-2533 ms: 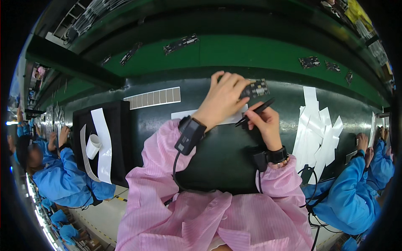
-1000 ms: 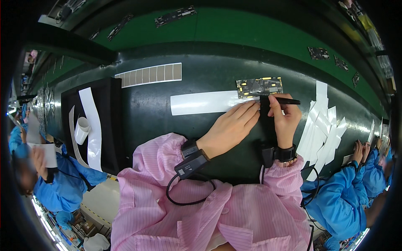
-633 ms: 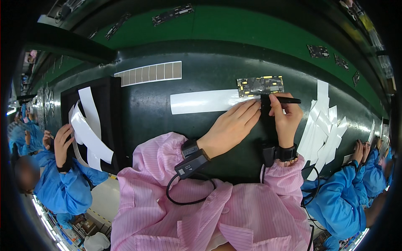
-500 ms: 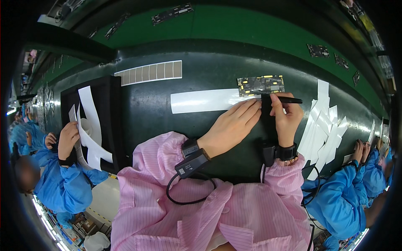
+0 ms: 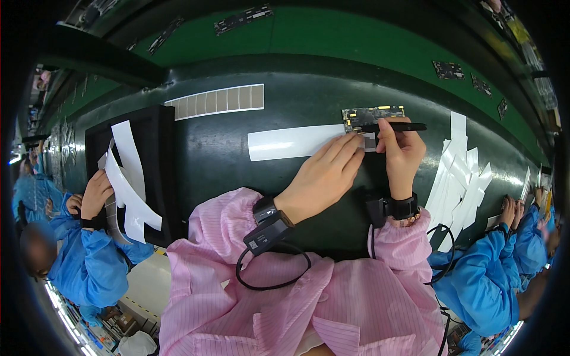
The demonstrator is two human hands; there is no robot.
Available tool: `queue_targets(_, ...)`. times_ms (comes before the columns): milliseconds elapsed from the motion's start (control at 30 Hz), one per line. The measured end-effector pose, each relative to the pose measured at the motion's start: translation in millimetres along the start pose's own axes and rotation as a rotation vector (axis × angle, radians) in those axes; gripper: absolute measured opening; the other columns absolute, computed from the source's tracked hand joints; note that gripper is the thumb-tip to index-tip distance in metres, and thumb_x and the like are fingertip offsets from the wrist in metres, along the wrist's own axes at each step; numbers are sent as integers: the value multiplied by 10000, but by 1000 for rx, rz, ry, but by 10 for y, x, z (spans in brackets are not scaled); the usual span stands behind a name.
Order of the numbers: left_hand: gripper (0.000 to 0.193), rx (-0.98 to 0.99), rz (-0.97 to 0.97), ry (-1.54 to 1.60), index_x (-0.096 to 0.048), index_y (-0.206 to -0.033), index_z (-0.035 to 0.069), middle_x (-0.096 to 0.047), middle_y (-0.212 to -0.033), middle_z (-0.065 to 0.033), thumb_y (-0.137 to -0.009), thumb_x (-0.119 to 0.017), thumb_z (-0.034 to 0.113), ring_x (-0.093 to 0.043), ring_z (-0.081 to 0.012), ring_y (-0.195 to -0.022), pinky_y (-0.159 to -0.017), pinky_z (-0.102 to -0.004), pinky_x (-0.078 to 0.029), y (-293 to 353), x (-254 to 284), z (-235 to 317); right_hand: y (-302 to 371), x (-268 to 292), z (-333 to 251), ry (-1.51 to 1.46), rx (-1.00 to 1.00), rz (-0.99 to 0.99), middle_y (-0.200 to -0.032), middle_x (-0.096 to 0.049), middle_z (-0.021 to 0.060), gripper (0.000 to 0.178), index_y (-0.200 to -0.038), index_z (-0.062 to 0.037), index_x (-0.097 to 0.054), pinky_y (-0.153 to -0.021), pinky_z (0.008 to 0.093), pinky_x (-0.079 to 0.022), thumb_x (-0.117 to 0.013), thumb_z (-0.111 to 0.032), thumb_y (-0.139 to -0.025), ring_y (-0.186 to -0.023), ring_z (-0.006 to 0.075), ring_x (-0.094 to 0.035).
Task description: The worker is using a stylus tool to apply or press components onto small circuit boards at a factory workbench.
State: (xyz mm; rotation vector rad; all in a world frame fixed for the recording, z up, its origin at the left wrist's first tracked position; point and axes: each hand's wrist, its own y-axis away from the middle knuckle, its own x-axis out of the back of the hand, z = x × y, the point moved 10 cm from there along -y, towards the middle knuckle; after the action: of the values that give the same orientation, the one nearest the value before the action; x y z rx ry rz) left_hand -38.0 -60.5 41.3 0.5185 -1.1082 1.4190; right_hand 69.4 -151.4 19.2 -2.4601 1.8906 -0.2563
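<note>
My left hand [image 5: 320, 181] lies flat with its fingers stretched over the right part of a white glossy strip [image 5: 285, 142]. Its fingertips reach the lower left edge of a dark circuit board [image 5: 374, 111] with yellow patches. My right hand [image 5: 404, 153] pinches a black pen-shaped tool [image 5: 409, 126]. The tool's tip points left, over the board's lower edge; whether it touches is unclear. Just below the board, between the hands, a small grey label piece [image 5: 369, 142] shows at the strip's right end.
A strip of grey-brown labels [image 5: 219, 102] lies farther left. White paper strips are heaped [image 5: 460, 184] on the right. Left stands a black tray [image 5: 160, 160] with curled strips, where a co-worker's hand [image 5: 96, 193] works. More boards [image 5: 243, 19] rest on the green surface beyond.
My right hand has moved up and slightly left, bringing the tool over the board's lower edge. My left hand has drawn slightly back, and the grey label piece now shows between the hands.
</note>
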Motion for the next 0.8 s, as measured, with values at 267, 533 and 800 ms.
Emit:
queue_targets(267, 415, 18, -17, -44, -528, -1155, -35, -462, -1308, -180, -781, -645, 101, -444, -317, -1244, -1039, -401, -391, 24, -26, -78, -27, -9, 72, 3, -4, -32, -704, -611, 9, 78, -909, 8, -637, -464, 188, -379, -659, -62, -881, -518, 44, -513)
queue_targets(533, 410, 31, -14, -26, -527, -1153, -34, -447, -1320, -188, -785, -648, 100, -444, -326, -1244, -1042, -403, -392, 32, -23, -101, -31, -81, 58, 60, 4, -39, -697, -612, 13, 91, -899, 3, -629, -471, 191, -394, -673, -72, -873, -519, 44, -518)
queue_targets(800, 407, 27, -5, -4, -527, -1149, -38, -445, -1317, -193, -781, -647, 89, -447, -327, -1240, -1037, -400, -399, 21, -15, -92, -32, -71, 52, 86, 5, -34, -693, -613, 15, 82, -897, 4, -625, -463, 195, -393, -668, -62, -873, -514, 44, -513)
